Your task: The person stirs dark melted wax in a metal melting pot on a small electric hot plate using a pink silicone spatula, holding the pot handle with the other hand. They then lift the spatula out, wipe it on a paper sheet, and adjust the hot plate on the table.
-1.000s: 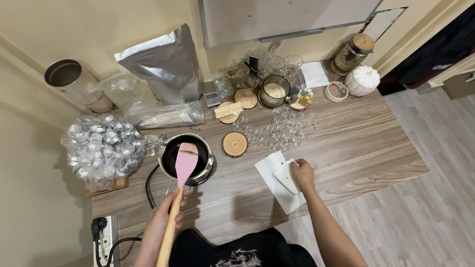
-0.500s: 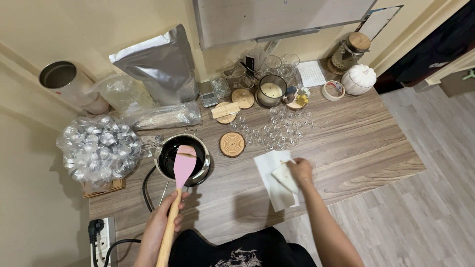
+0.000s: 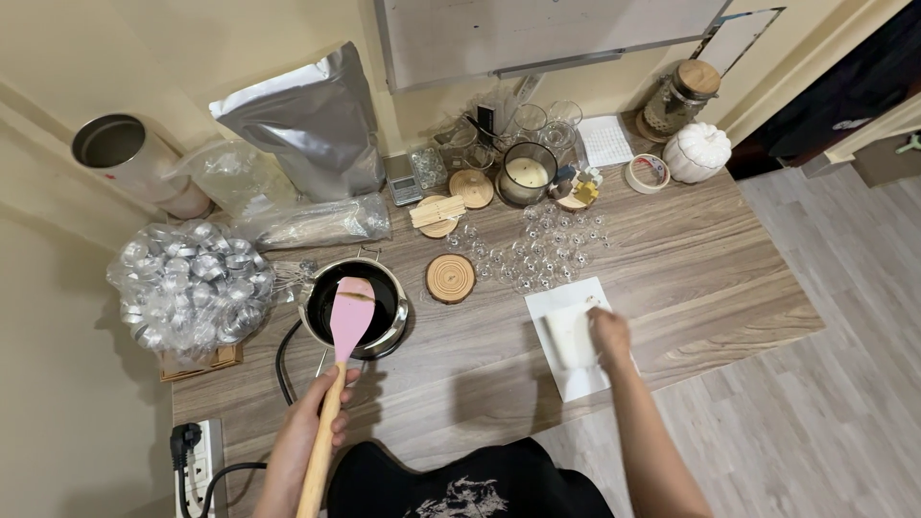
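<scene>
— What's the left hand (image 3: 312,417) doing from where you stand?

— It's closed round the wooden handle of a pink spatula (image 3: 346,321). The blade rests over the rim of a small metal pot (image 3: 354,307) with dark liquid in it, straight ahead of that hand. A bag of little metal cups (image 3: 187,285) sits just beside the pot to the left, and a round wooden coaster (image 3: 451,277) just to its right.

— And the right hand (image 3: 608,333)?

— Well apart from the left, near the table's (image 3: 710,269) front edge. Its fingers press down on a folded white cloth (image 3: 570,336), which lies on a sheet of white paper (image 3: 568,336). Whether it grips the cloth or only pushes it flat, I can't tell.

— Anything different from a moment ago?

— Yes. The paper, cloth and right hand have all slid to the right along the table, farther from the pot. The paper also sits squarer to the table's edge. The spatula has barely shifted; the left hand keeps the same grip.
</scene>
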